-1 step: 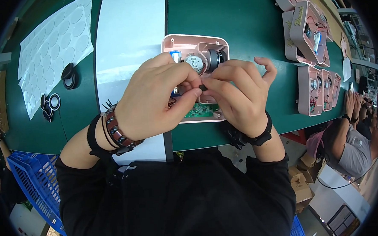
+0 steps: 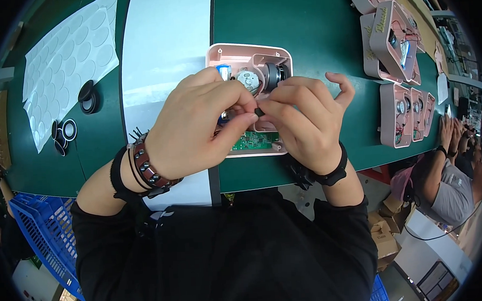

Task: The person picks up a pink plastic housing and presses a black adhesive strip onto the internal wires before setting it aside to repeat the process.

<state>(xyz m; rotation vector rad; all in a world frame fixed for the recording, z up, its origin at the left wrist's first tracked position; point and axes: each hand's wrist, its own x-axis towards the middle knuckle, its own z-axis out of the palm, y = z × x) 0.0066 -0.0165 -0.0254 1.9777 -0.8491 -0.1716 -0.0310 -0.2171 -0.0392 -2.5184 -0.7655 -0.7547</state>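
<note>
Above an open pink plastic housing [image 2: 248, 45], my left hand [image 2: 196, 125] and my right hand [image 2: 307, 120] meet fingertip to fingertip. Both pinch a small black piece [image 2: 259, 112], too small to name. Inside the housing are a round silvery-white part [image 2: 246, 80], a black round speaker [image 2: 274, 75], a blue-wrapped part [image 2: 224, 71] and, at the near side, a green circuit board [image 2: 254, 141]. My hands hide much of the housing's middle. The fingers of my left hand are bent in; the little finger of my right hand sticks out.
More pink housings with wired parts [image 2: 397, 115] stand at the right. At the left lie a sheet of round stickers [image 2: 67, 61] and black rings [image 2: 88, 98]. A white strip [image 2: 161, 40] runs along the green table [image 2: 299, 16]. A blue crate [image 2: 43, 226] is lower left; a co-worker [image 2: 450, 188] sits right.
</note>
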